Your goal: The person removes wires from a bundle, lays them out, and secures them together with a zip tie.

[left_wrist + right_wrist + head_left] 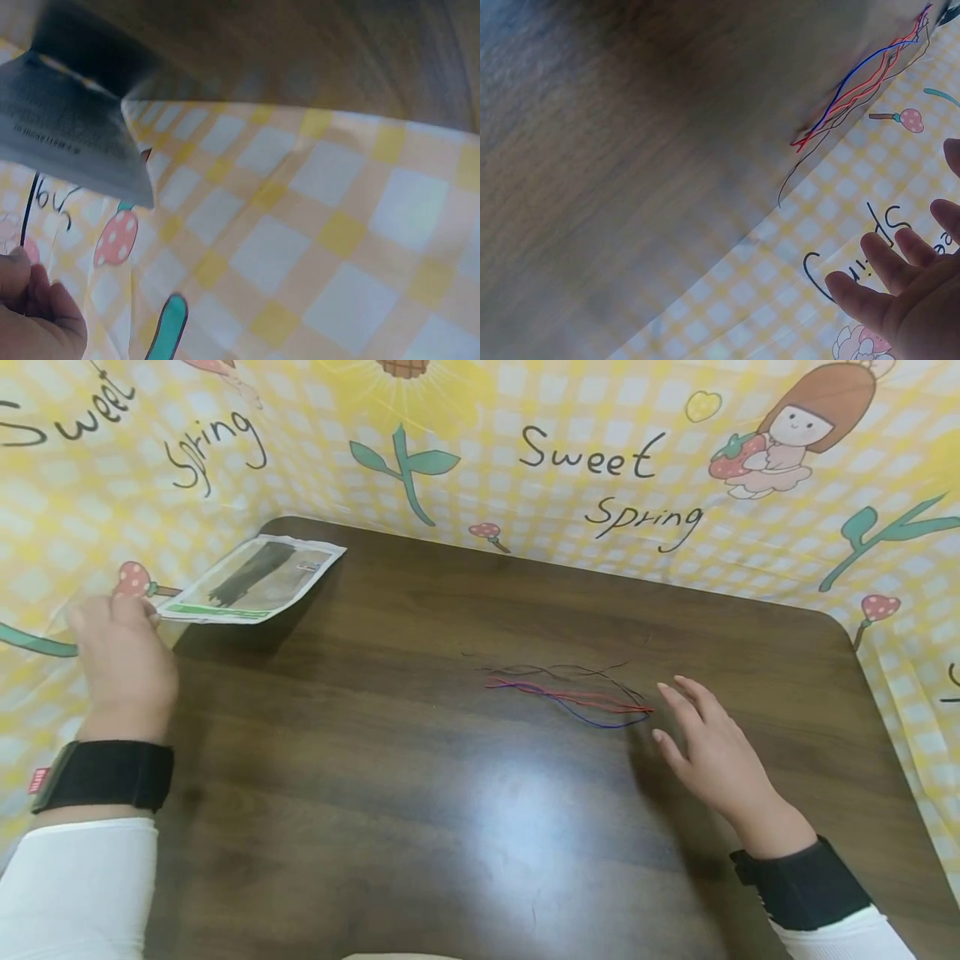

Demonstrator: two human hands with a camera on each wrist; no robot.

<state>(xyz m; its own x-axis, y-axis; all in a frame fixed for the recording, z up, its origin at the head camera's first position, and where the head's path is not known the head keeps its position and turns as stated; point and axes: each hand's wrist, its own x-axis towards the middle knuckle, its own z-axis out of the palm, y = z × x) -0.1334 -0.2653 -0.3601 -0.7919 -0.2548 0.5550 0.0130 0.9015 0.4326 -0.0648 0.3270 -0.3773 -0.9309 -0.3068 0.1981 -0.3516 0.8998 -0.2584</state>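
Hands first from where I'm watching: right hand [712,752] at lower right is flat with fingers spread, its tips just beside the threads [573,693] mid-frame on the table [420,827]. Left hand [120,664] pinches the packet [251,581] at upper left, against the yellow cloth [570,468].

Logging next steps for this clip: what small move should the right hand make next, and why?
Probably slide the right hand slightly left to pinch the threads' near ends: its fingers are spread open beside them, holding nothing, while the left hand holds the packet.
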